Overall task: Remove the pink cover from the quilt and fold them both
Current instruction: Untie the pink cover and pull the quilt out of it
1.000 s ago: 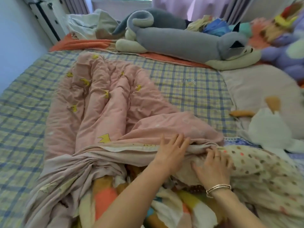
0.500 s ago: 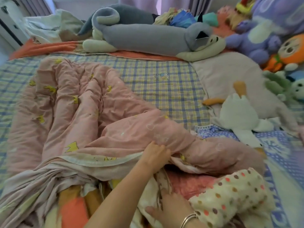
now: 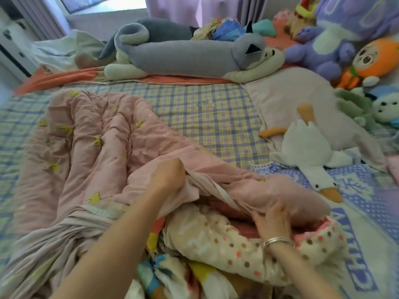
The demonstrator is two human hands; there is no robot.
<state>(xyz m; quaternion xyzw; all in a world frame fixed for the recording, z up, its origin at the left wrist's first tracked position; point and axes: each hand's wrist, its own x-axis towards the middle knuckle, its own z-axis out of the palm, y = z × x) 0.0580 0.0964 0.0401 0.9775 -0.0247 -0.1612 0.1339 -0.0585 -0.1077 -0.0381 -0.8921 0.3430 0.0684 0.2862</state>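
The bed (image 3: pixel 216 117) filled most of the view, under a sheet checked in blue, yellow and lilac. Pale purple curtains (image 3: pixel 172 7) and a bright window (image 3: pixel 103 3) stood beyond its far edge.

The cover (image 3: pixel 90 147) lay across the bed's left and middle. It was soft pink, printed with small yellow crowns, and heaped in long rumpled ridges. Its near edge had a pale hem and was raised and open like a mouth, and its near left part trailed off in twisted greyish folds. The quilt (image 3: pixel 226 240) showed in that opening and spilled toward the viewer. It was cream with brown and pink dots, with red-pink fabric deeper inside and bright patches of orange, yellow and blue near the lower edge.

A long grey toy (image 3: pixel 183 55) lay along the far side of the bed on an orange cloth. A pale pillow (image 3: pixel 285 98) sat at the right, with a white goose (image 3: pixel 306 152) lying partly on it. More soft toys were piled in the far right corner.

The left hand (image 3: pixel 168 178) had its fingers curled tight round the cover's raised hem. The right hand (image 3: pixel 273 221) lay at the lower lip of the opening, fingers bent onto the pink cloth. Blur hid whether they pinched it. A silver bangle (image 3: pixel 278 241) circled that wrist.
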